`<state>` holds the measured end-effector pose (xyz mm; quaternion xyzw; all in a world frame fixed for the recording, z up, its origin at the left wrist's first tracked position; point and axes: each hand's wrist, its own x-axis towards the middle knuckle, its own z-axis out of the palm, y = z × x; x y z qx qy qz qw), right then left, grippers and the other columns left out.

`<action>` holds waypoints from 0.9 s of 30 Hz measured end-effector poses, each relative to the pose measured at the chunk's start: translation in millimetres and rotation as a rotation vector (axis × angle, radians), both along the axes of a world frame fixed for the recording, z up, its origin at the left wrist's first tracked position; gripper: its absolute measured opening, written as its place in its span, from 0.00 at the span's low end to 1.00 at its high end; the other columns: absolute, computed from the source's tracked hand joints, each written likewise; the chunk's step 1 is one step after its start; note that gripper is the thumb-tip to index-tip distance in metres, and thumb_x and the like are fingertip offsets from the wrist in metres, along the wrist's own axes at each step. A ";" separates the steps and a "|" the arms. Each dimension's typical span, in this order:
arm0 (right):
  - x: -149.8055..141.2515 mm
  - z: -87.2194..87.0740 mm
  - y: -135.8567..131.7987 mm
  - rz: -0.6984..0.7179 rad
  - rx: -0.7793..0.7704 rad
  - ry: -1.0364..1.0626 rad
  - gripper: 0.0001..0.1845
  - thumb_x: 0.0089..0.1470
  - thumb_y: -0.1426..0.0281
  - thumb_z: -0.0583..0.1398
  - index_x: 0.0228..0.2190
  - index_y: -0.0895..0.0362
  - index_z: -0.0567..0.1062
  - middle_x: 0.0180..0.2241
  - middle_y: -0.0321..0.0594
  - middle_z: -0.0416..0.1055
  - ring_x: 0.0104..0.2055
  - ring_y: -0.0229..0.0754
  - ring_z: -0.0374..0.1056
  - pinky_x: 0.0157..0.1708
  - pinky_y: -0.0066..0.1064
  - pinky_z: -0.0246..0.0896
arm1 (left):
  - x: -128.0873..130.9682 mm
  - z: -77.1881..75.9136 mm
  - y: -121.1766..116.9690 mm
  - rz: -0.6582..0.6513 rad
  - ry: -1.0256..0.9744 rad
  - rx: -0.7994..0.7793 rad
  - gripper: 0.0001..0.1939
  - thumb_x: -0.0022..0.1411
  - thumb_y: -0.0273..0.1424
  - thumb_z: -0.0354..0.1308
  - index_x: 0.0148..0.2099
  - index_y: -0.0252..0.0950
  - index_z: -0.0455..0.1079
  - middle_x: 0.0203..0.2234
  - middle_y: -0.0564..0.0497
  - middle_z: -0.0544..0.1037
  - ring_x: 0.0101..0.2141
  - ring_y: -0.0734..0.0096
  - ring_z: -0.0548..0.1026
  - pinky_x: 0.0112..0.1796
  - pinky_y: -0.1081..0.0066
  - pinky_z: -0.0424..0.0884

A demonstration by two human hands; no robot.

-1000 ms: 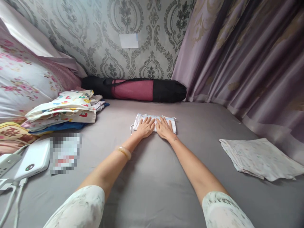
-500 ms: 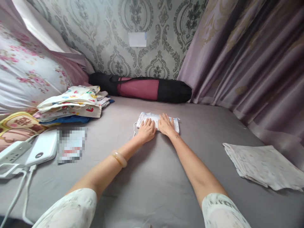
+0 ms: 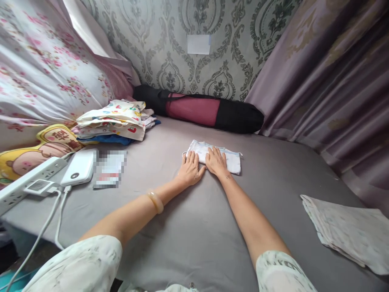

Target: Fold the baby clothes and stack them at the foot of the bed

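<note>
A small folded white cloth (image 3: pixel 233 162) with a pale blue edge and a thin white cord at its left corner lies flat on the grey sheet (image 3: pixel 194 231). My left hand (image 3: pixel 191 167) rests palm down on its left front part, fingers stretched and slightly spread. Just beside it, my right hand (image 3: pixel 216 160) presses flat on the middle of the cloth, its fingers also extended. Both hands cover much of the cloth's near side. What kind of garment or cloth it is cannot be made out.
A pile of folded clothes (image 3: pixel 112 121) sits at the left, near a white power bank (image 3: pixel 79 166), a power strip (image 3: pixel 33 178) and a blurred packet (image 3: pixel 110 169). A black and maroon long bag (image 3: pixel 194 108) lies along the wall. Folded patterned fabric (image 3: pixel 349 231) lies at the right.
The view has shifted, so the surroundings sit further right. My left hand has slid slightly toward me on the cloth; my right hand stays flat on it.
</note>
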<state>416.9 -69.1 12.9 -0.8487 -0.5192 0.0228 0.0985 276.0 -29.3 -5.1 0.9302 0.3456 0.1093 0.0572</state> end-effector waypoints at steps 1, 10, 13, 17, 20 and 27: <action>0.0 1.8 0.7 -0.001 -0.013 0.005 0.30 0.66 0.64 0.39 0.64 0.59 0.57 0.68 0.46 0.48 0.69 0.49 0.41 0.65 0.49 0.34 | 0.0 0.2 -0.5 0.000 -0.007 0.003 0.38 0.68 0.48 0.37 0.68 0.21 0.49 0.67 0.31 0.51 0.68 0.48 0.45 0.65 0.50 0.40; -8.6 12.8 18.3 0.131 -0.011 -0.037 0.29 0.66 0.64 0.40 0.65 0.59 0.56 0.69 0.45 0.46 0.70 0.49 0.39 0.66 0.48 0.34 | -1.7 -3.5 -1.4 0.015 -0.063 0.062 0.39 0.67 0.45 0.42 0.68 0.17 0.48 0.67 0.28 0.51 0.67 0.45 0.45 0.64 0.50 0.43; -7.8 4.8 23.0 0.127 -0.044 -0.025 0.30 0.66 0.64 0.40 0.64 0.59 0.58 0.68 0.45 0.48 0.70 0.49 0.41 0.66 0.46 0.36 | -2.1 -4.2 -1.6 0.019 -0.061 0.053 0.40 0.67 0.45 0.42 0.68 0.16 0.47 0.67 0.27 0.51 0.67 0.45 0.46 0.64 0.50 0.43; -4.9 -2.4 25.5 0.129 -0.058 -0.047 0.30 0.66 0.64 0.40 0.64 0.59 0.58 0.68 0.45 0.47 0.70 0.50 0.41 0.66 0.46 0.37 | -2.5 -3.0 -1.9 0.023 -0.066 0.059 0.40 0.66 0.45 0.42 0.68 0.16 0.49 0.66 0.28 0.52 0.67 0.44 0.47 0.64 0.50 0.43; -4.3 -1.3 25.3 0.130 -0.071 -0.056 0.30 0.66 0.63 0.40 0.64 0.59 0.58 0.68 0.45 0.47 0.70 0.49 0.41 0.66 0.46 0.37 | -2.8 -1.0 -3.4 0.025 -0.070 0.073 0.39 0.66 0.43 0.42 0.67 0.16 0.49 0.66 0.27 0.52 0.67 0.44 0.47 0.64 0.50 0.43; -16.0 14.3 36.0 0.152 -0.080 -0.074 0.29 0.66 0.65 0.40 0.65 0.61 0.56 0.69 0.47 0.45 0.71 0.51 0.37 0.66 0.53 0.29 | -4.0 1.0 -6.6 0.077 -0.102 0.115 0.36 0.62 0.32 0.45 0.68 0.17 0.46 0.67 0.28 0.50 0.67 0.45 0.45 0.64 0.51 0.42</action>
